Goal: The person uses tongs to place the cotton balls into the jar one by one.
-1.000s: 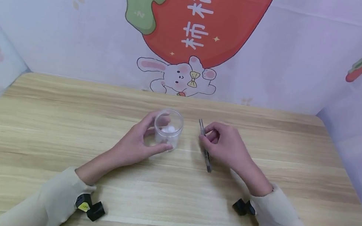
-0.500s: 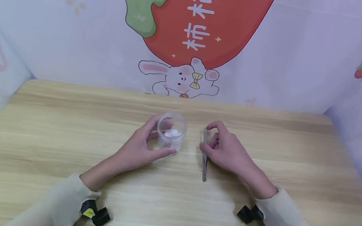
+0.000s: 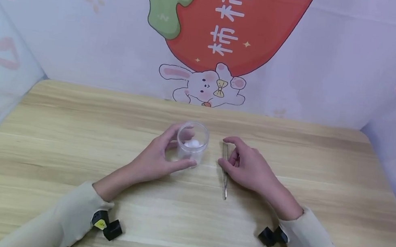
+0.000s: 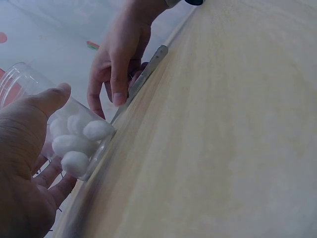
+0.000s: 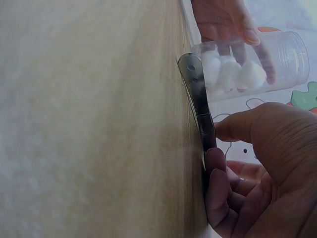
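Observation:
My left hand (image 3: 153,159) grips a clear plastic jar (image 3: 193,141) from its left side, thumb in front and fingers behind. The jar stands upright on the table without a lid. Several white cotton balls (image 4: 74,144) lie in its bottom. To the right of it, my right hand (image 3: 249,168) holds metal tweezers (image 3: 225,183) low at the tabletop, the thumb across them and bent fingers against their other side. The index finger reaches past their far end. In the right wrist view, the broad end of the tweezers (image 5: 194,74) points toward the jar; the fingers hide the rest.
The light wooden table (image 3: 186,224) ends at a printed cloth backdrop (image 3: 299,70) with a persimmon and a rabbit. Cloth also closes off the left and right sides. Small black devices (image 3: 112,230) sit at both sleeve cuffs.
My right hand has turned and lowered the tweezers, so they lie more nearly straight toward me, and its index finger has stretched out. The left hand keeps its hold on the jar.

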Tool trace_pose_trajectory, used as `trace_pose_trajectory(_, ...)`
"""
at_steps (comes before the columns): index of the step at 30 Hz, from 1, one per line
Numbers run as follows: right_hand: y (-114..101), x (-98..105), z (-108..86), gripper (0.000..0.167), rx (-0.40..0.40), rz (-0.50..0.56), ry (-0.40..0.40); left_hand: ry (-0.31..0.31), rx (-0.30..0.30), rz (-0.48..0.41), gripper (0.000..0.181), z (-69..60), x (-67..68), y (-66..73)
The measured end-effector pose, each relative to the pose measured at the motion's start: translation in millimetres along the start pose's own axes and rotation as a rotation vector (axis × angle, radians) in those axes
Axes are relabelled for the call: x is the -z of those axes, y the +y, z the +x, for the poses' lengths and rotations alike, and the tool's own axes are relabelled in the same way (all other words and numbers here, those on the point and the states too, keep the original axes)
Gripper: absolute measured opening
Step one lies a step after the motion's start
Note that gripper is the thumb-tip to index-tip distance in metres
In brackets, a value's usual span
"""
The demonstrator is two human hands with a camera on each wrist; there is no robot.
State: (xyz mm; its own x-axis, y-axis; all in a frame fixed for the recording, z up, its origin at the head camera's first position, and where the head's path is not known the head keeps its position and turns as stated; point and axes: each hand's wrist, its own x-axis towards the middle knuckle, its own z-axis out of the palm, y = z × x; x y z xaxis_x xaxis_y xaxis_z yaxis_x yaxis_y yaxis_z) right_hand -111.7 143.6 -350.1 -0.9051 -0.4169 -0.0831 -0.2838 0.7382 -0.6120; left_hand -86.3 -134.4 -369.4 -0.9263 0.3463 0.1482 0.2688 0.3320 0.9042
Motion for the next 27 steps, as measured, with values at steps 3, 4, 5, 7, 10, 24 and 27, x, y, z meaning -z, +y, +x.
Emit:
trace_pose_trajectory(3,0.9,-2.1,0.4,0.055,0.005,0.008,0.002,-0.003,0.003,0.008,0.085,-0.1,0.4,-0.8)
trace_pose_trajectory(4,1.2,-2.9,0.7,0.055,0.007,0.015,0.001,-0.002,0.006,0.014,0.085,-0.5,0.6,-1.1)
trace_pose_trajectory(5,1.3,-3.6,0.9,0.055,0.009,0.022,-0.001,-0.001,0.005,0.019,0.085,-1.0,0.8,-1.4)
trace_pose_trajectory(7,1.3,-4.7,1.4,0.056,0.011,0.035,-0.007,0.001,0.01,0.03,0.085,-2.0,1.2,-1.7)
trace_pose_trajectory(10,1.3,-3.9,1.4,0.056,0.005,0.049,-0.02,0.002,0.016,0.041,0.084,-3.2,1.9,-2.2)
trace_pose_trajectory(24,5.5,15.5,-0.3,0.034,-0.018,-0.016,0.047,0.013,-0.019,0.034,0.083,-7.4,0.1,0.1)
trace_pose_trajectory(27,10.4,25.2,0.6,0.032,-0.022,-0.021,0.096,0.011,-0.024,0.043,0.086,-8.3,0.2,0.9)
